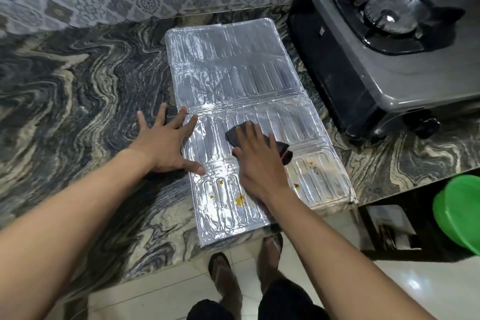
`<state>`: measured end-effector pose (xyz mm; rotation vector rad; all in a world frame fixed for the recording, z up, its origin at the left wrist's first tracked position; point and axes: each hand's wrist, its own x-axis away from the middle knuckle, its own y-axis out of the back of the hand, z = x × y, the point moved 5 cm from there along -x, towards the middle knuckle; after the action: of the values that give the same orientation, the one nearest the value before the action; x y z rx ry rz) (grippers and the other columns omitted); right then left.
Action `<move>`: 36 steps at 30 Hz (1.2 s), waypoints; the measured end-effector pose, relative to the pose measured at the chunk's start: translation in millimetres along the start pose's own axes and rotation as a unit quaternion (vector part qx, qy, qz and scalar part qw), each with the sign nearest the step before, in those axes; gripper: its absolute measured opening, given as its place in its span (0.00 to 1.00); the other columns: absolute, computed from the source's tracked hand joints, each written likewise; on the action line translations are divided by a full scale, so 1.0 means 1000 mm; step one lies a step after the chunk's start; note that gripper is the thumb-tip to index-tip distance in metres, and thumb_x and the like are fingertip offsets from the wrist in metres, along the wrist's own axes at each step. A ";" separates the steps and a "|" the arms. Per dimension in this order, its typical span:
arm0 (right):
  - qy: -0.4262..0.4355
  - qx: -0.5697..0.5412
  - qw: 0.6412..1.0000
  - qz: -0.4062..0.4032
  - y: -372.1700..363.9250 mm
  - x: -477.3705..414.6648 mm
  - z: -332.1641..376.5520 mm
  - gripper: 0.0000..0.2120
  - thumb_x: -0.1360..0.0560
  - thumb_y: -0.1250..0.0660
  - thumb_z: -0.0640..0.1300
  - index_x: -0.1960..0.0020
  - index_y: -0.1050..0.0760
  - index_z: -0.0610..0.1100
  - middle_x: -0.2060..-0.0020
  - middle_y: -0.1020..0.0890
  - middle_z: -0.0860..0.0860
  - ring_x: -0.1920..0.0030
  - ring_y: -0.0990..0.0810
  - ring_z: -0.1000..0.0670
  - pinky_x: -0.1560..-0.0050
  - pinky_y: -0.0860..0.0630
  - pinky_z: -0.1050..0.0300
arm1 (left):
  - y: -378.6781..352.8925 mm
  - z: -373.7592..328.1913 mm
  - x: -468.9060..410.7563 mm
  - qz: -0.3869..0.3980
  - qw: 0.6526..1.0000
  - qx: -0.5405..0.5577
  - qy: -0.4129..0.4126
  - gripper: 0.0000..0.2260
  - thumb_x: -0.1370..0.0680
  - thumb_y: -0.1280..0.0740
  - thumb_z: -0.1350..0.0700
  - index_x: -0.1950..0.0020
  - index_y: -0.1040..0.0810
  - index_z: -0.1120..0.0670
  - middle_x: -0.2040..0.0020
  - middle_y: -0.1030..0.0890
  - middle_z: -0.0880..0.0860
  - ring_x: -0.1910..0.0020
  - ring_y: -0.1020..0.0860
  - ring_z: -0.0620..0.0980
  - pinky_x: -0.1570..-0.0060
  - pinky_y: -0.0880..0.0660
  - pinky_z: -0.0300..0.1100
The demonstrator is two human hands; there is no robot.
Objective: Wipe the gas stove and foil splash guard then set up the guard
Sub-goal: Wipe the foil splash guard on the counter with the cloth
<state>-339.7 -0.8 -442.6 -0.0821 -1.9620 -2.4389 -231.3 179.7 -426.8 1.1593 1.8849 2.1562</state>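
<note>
Foil splash guard (246, 65), centre frame, looks thin and crease-prone; left hand (166, 143) spread flat pins its edge, right hand (259, 161) presses cloth (281, 152) with straight fingers

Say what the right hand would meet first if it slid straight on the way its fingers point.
The right hand, pressing the cloth, would likely cross the fold in the foil guard first; the stove lies off to the side.
</note>
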 end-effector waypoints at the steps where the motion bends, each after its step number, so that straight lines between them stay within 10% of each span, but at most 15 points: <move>1: 0.002 -0.004 1.000 0.003 0.000 0.000 -0.001 0.27 0.16 0.48 0.46 0.20 0.52 0.42 0.21 0.47 0.42 0.21 0.53 0.43 0.23 0.54 0.39 | 0.001 -0.002 0.003 -0.018 1.000 -0.009 -0.013 0.60 0.44 0.44 0.15 0.20 0.62 0.41 0.20 0.65 0.45 0.23 0.68 0.59 0.32 0.65 0.75; 12: 0.008 -0.019 1.000 -0.012 -0.001 -0.005 0.003 0.27 0.16 0.47 0.44 0.20 0.51 0.41 0.21 0.46 0.43 0.21 0.51 0.44 0.22 0.57 0.43 | -0.017 0.003 0.026 -0.008 0.999 -0.017 -0.030 0.64 0.46 0.46 0.14 0.19 0.62 0.45 0.20 0.65 0.45 0.23 0.71 0.56 0.31 0.64 0.74; 28: 0.265 -0.017 0.959 0.096 -0.015 0.044 0.033 0.25 0.16 0.46 0.49 0.21 0.45 0.50 0.21 0.44 0.51 0.21 0.50 0.51 0.23 0.52 0.44 | -0.022 0.006 0.025 0.016 0.999 -0.023 -0.016 0.64 0.47 0.44 0.15 0.21 0.66 0.43 0.21 0.67 0.44 0.24 0.70 0.61 0.33 0.67 0.76; 36: 0.198 -0.041 0.973 0.115 -0.009 0.043 0.008 0.25 0.15 0.51 0.49 0.20 0.51 0.52 0.21 0.51 0.53 0.21 0.55 0.53 0.23 0.62 0.52 | -0.022 0.007 0.025 0.024 1.000 -0.011 -0.005 0.64 0.47 0.43 0.14 0.21 0.67 0.42 0.21 0.68 0.44 0.23 0.70 0.61 0.34 0.68 0.75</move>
<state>-382.3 9.9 -448.2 0.1550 -1.5874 -2.1824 -254.7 203.4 -433.6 1.2207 1.8425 2.1852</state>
